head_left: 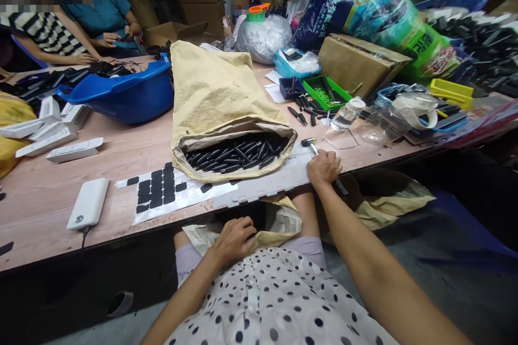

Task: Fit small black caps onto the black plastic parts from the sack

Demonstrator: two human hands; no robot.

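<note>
My right hand [324, 167] rests on the table edge, closed round the handle of a small hammer [309, 143] whose dark head points toward the sack. My left hand [234, 237] is down in my lap, fingers curled on the rim of a tan bag [279, 223] under the table. In front of me lies a tan paper sack [214, 97], its mouth open and full of black cylindrical parts [237, 155]. A white strip [275, 179] lies along the table edge under the sack.
A sheet of black stickers [157, 190] and a white power bank [88, 203] lie to the left. A blue tub [125, 94], white boxes [60, 143], a green tray [326, 91], a cardboard box [358, 62] and a clear bottle [347, 115] crowd the table. Other people work at the far left.
</note>
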